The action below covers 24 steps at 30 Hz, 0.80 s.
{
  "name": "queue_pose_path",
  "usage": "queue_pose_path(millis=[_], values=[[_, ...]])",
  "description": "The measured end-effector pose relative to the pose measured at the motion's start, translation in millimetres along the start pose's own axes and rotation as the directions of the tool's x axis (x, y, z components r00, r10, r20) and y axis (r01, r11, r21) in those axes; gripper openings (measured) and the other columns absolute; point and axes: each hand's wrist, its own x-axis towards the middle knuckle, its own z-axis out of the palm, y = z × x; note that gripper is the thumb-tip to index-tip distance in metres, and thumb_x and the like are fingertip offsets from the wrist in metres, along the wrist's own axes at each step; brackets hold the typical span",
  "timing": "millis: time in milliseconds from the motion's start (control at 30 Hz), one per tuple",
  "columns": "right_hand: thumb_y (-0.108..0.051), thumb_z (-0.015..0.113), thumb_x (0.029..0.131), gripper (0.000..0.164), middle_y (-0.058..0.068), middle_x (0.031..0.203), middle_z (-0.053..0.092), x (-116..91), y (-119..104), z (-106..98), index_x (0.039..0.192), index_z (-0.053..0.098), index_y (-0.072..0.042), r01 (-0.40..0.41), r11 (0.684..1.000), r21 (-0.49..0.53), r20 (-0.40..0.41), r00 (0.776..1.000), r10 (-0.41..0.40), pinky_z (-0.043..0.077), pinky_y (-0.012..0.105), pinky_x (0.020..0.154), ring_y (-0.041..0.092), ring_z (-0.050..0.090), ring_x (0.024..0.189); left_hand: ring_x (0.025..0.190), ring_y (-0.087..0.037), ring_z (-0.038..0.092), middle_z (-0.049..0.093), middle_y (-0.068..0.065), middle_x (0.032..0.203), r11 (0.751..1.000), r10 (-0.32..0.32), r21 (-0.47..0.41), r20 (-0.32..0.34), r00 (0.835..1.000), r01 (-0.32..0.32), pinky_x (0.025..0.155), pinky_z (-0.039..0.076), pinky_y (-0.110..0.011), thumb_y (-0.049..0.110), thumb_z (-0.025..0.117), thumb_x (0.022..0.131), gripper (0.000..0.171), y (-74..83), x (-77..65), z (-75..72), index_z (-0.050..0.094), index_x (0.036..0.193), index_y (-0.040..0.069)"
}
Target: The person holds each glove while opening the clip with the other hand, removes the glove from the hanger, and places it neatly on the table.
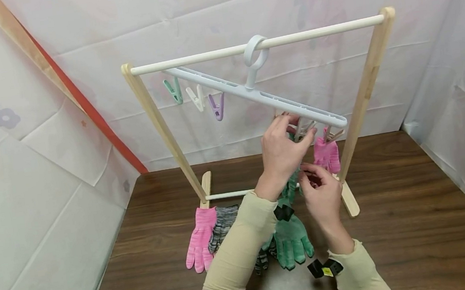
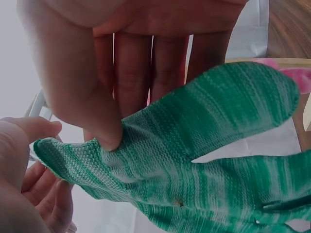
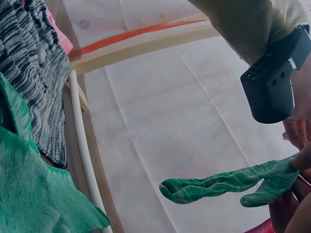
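My left hand [image 1: 279, 148] is up at the lower end of the white hanger [image 1: 298, 107], thumb and fingers pinching a pale clothespin [image 1: 299, 130]. Just below it, my right hand [image 1: 323, 194] pinches a green knit glove [image 1: 292, 187] near its cuff. In the left wrist view the right thumb presses into the green glove [image 2: 160, 160], and the left hand [image 2: 29, 174] lies beside the cuff edge. The right wrist view shows the glove's fingers [image 3: 214, 187] dangling free. A pink glove [image 1: 326, 154] hangs from another clothespin [image 1: 333, 135] at the hanger's end.
The hanger hooks over a wooden rack's white top bar [image 1: 319, 32], tilted down to the right. Green, white and purple clothespins [image 1: 218, 107] hang on its left half. A pink glove [image 1: 201, 240], grey-black gloves [image 1: 224, 224] and a green glove [image 1: 292, 240] lie on the table.
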Motion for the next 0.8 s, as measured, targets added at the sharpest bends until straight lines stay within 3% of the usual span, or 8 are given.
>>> queue_pose_path(millis=[467,600,800], values=[[0.011,0.074,0.081,0.019,0.023,0.090,0.071,2,-5,-1,0.100,0.070,0.010,-0.033,0.999,-0.033,-0.005,0.999,0.033,0.051,0.021,0.067,0.019,0.065,0.074,0.075,-0.010,0.064,0.069,-0.001,0.085,1.000,0.007,0.020,-0.037,0.999,-0.006,0.065,0.048,-0.018,0.025,0.082,0.082,0.025,4.1,-2.2,-0.6,0.070,0.095,0.008],[0.011,0.073,0.082,0.015,0.024,0.086,0.070,3,9,1,0.097,0.070,0.012,-0.033,0.997,-0.065,-0.030,0.999,0.031,0.047,0.016,0.067,0.019,0.062,0.074,0.075,-0.010,0.064,0.068,-0.002,0.086,1.000,0.005,0.021,-0.040,0.999,-0.004,0.066,0.049,-0.021,0.025,0.083,0.081,0.025,4.4,-2.1,-1.2,0.071,0.096,0.008],[0.004,0.075,0.085,0.013,0.016,0.085,0.072,2,33,-1,0.098,0.074,0.005,-0.046,0.996,-0.072,-0.026,0.999,0.044,0.046,0.015,0.066,0.016,0.062,0.074,0.074,-0.012,0.060,0.063,-0.002,0.087,0.999,0.004,0.034,-0.062,0.998,-0.001,0.065,0.045,-0.019,0.025,0.084,0.081,0.026,5.2,-4.6,-0.7,0.074,0.095,0.006]])
